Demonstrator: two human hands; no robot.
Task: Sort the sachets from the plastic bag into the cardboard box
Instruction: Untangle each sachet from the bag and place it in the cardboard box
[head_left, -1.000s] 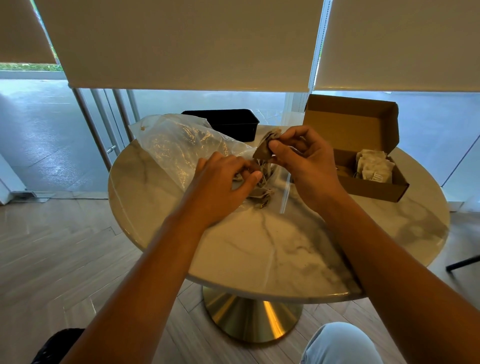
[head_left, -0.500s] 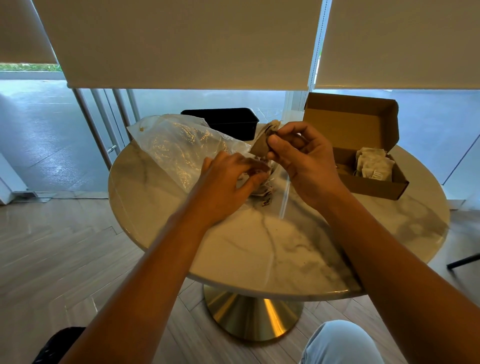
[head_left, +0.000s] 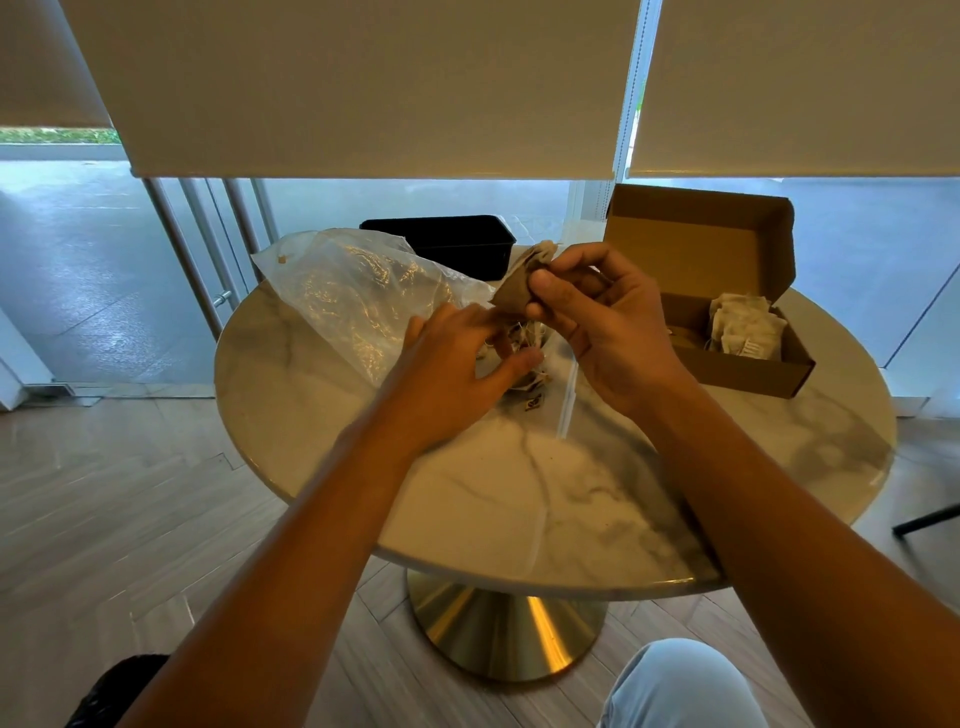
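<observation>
Change: right hand (head_left: 597, 322) raised a little higher above the table than a second ago — brown sachet (head_left: 519, 291) carried up with it; left hand (head_left: 457, 364) shifted slightly toward the bag mouth.
Right hand: thumb and fingers pinched on the brown sachet, held in the air above the loose pile, just left of the box.
Left hand: fingers curled down into the tangle of loose sachets (head_left: 524, 358) at the bag opening; whether anything is actually gripped — cannot tell.
Plastic bag (head_left: 353, 291): clear, crumpled, lying on the far left part of the table, mouth turned toward the hands.
Loose sachets: small heap with strings and paper tags spilled on the marble between the two hands, partly hidden by the left fingers.
Cardboard box (head_left: 737, 364): open, lid flap standing upright at the back, on the right side of the table; pale sachets in box (head_left: 743, 332) stacked toward its right end.
Table (head_left: 519, 493): round, white marble top, gold pedestal.
Black container (head_left: 441, 244): on the far edge, behind the bag.
</observation>
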